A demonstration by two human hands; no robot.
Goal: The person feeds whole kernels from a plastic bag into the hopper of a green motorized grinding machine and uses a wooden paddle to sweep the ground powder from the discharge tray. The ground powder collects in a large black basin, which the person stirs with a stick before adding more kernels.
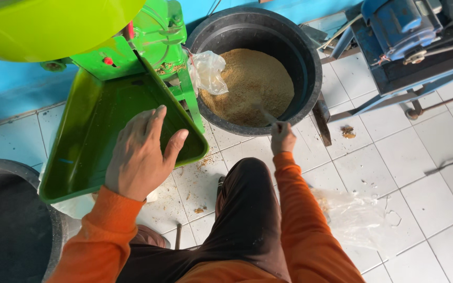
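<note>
Hands (pixel 141 154) (pixel 282 138) hover over tray (pixel 87 141) (green), tub (pixel 305 57).

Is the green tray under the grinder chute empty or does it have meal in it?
Nearly empty. The green tray shows a bare floor, with only a few crumbs near the chute; the left hand rests on its rim.

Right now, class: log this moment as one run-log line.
left hand: flat on green tray rim | right hand: gripping tool handle in black tub | tub content: brown meal
</note>
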